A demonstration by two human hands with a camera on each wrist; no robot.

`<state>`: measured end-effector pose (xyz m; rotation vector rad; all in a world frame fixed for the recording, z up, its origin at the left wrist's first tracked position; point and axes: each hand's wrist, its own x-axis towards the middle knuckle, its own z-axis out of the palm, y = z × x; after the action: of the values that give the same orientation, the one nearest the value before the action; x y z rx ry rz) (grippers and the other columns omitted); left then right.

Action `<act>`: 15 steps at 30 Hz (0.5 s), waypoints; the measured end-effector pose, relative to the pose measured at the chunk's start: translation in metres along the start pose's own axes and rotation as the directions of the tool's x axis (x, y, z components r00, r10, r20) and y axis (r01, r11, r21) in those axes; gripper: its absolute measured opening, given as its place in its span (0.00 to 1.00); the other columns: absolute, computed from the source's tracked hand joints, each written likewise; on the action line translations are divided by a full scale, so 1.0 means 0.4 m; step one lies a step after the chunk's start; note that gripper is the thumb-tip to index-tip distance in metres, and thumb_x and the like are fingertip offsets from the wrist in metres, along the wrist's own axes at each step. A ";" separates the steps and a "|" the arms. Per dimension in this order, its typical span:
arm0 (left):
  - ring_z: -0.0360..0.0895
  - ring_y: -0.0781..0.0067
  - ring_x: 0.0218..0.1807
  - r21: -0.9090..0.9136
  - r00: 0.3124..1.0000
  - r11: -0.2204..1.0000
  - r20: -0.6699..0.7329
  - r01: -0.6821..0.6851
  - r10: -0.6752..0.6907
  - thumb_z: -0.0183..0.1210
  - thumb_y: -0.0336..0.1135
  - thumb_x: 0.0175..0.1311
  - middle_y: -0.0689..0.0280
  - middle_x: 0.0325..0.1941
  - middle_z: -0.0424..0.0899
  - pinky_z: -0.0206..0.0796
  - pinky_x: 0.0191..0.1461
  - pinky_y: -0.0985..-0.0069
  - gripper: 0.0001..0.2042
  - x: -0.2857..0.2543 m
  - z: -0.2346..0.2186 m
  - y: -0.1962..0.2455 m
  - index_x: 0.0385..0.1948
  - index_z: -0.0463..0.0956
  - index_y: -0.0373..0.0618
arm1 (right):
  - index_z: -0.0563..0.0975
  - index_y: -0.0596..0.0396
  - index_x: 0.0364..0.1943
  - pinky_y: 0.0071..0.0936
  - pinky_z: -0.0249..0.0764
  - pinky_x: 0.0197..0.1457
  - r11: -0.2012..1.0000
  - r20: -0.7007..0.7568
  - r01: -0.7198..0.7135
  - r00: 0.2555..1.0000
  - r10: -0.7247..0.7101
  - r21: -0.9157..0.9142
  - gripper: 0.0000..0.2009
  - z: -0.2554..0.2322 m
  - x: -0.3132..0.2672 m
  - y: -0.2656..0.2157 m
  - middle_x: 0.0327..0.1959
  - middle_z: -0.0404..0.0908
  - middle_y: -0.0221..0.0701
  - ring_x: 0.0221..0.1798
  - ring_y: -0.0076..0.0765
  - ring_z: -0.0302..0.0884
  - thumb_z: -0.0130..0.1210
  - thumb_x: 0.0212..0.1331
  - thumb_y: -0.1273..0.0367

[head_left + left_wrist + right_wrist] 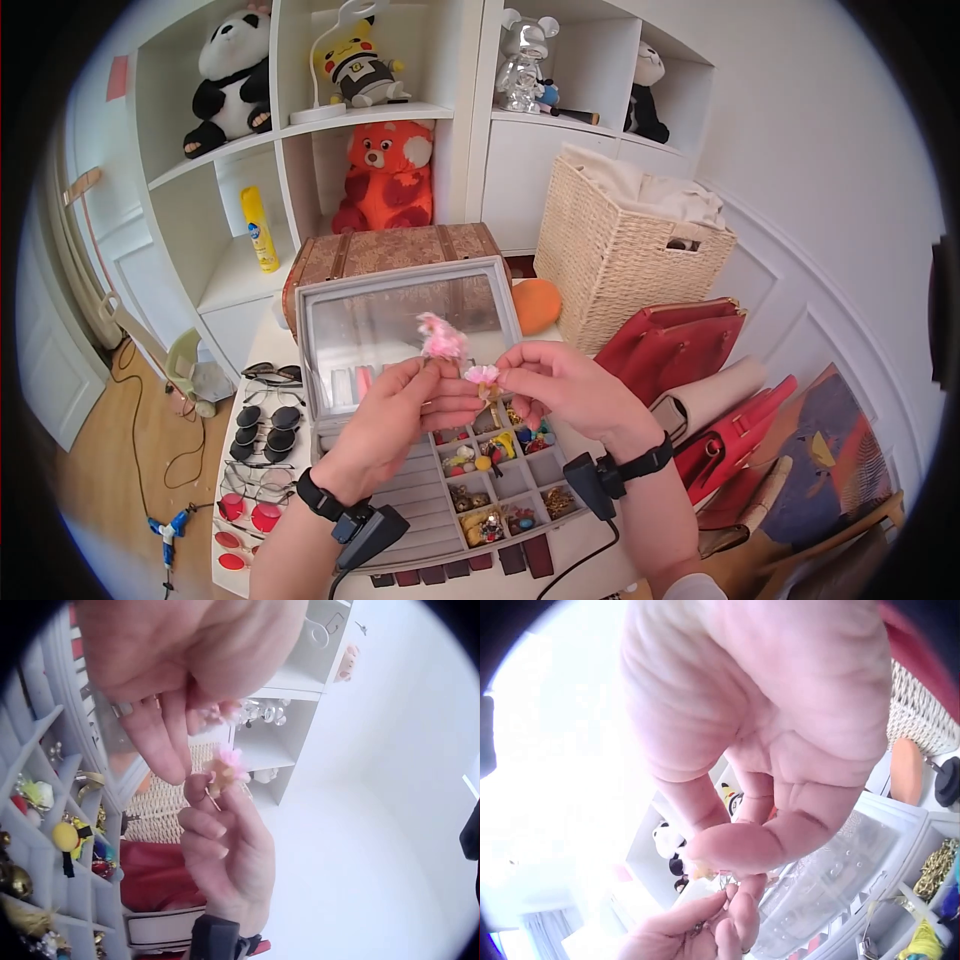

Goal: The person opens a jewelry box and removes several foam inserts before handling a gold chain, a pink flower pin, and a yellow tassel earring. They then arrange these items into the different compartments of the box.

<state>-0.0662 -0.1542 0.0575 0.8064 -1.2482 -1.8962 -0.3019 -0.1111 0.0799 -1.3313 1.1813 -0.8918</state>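
Note:
Over the jewelry box [445, 545] both hands are raised close together. My left hand [385, 415] pinches a fluffy pink ornament [441, 338] between thumb and fingers, its petals sticking up past the fingertips. Thumb and forefinger of my right hand [565, 385] pinch a smaller pink flower earring [483, 375], with a gold-toned part hanging below the petals. In the left wrist view this flower [227, 765] shows a thin wire by the right fingertips. In the right wrist view, the right thumb mostly hides the earring.
The box's compartments hold colourful and gold jewelry [483, 525]; its clear lid [400, 300] stands open against a brown trunk [390, 250]. Sunglasses [268, 435] line the left side. Red bags [680, 345] and a woven basket [620, 250] stand at the right.

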 end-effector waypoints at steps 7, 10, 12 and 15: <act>0.83 0.70 0.51 0.013 0.999 1.000 0.039 0.003 -0.003 0.43 0.42 0.89 0.60 0.51 0.86 0.76 0.57 0.69 0.16 -0.004 0.015 -0.011 0.58 0.75 0.41 | 0.81 0.56 0.48 0.21 0.80 0.37 0.978 -0.030 0.016 0.999 -0.010 0.208 0.08 -0.001 0.005 0.007 0.34 0.83 0.25 0.35 0.20 0.82 0.60 0.76 0.66; 0.78 0.75 0.45 0.001 0.998 0.998 0.013 -0.063 0.063 0.44 0.43 0.89 0.65 0.46 0.85 0.71 0.49 0.73 0.15 0.000 0.007 -0.023 0.57 0.75 0.43 | 0.82 0.57 0.46 0.22 0.81 0.40 0.965 -0.066 0.001 0.998 0.017 0.262 0.08 0.007 0.004 0.003 0.34 0.83 0.25 0.37 0.20 0.82 0.61 0.75 0.67; 0.75 0.76 0.42 0.009 0.992 0.993 0.028 -0.122 0.122 0.44 0.43 0.89 0.67 0.44 0.83 0.68 0.45 0.75 0.15 0.001 0.004 -0.031 0.55 0.76 0.44 | 0.82 0.58 0.44 0.22 0.81 0.41 0.960 -0.086 -0.013 0.996 0.038 0.280 0.08 0.011 0.006 0.004 0.34 0.83 0.26 0.37 0.20 0.82 0.61 0.74 0.67; 0.72 0.77 0.38 0.031 0.989 0.989 0.014 -0.147 0.147 0.43 0.45 0.89 0.69 0.40 0.81 0.65 0.42 0.76 0.16 -0.001 0.013 -0.034 0.53 0.75 0.44 | 0.82 0.59 0.42 0.23 0.81 0.42 0.949 -0.118 -0.004 0.992 0.044 0.315 0.07 0.019 0.016 0.010 0.35 0.83 0.27 0.38 0.22 0.81 0.61 0.73 0.68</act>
<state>-0.0733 -0.1475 0.0465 0.7007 -1.3112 -1.7697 -0.2936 -0.1151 0.0742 -1.0125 1.0928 -1.1079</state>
